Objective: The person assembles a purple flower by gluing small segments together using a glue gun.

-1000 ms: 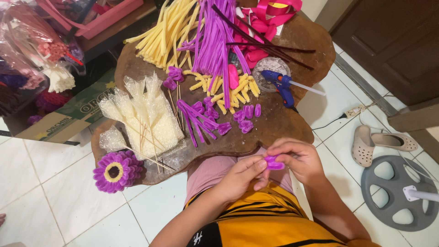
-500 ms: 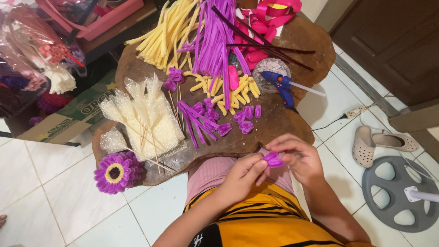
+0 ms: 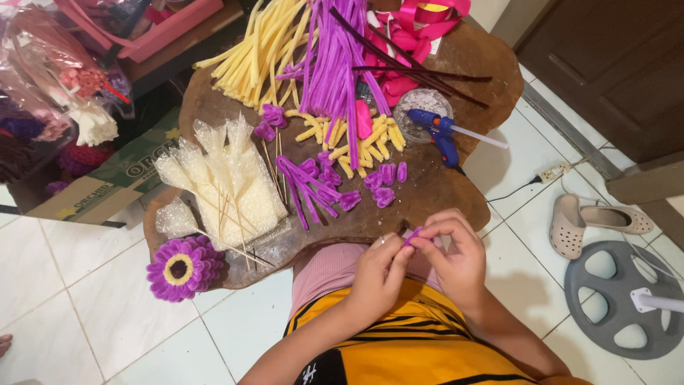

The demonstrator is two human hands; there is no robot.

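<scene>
Both hands pinched a small purple chenille piece just below the bench edge. The right hand gripped its upper end, the left hand closing from beside it.

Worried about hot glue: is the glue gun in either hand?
No, the glue gun lies on the table, apart from both hands pinching a purple piece.

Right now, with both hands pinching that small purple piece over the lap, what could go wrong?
The purple piece is tiny and held only at the fingertips of the left hand and right hand; it could slip onto the tiled floor. The blue glue gun lies on the wooden table with its cord trailing off the edge; a snag might drag it down. The finished purple flower overhangs the table edge and could fall.
</scene>
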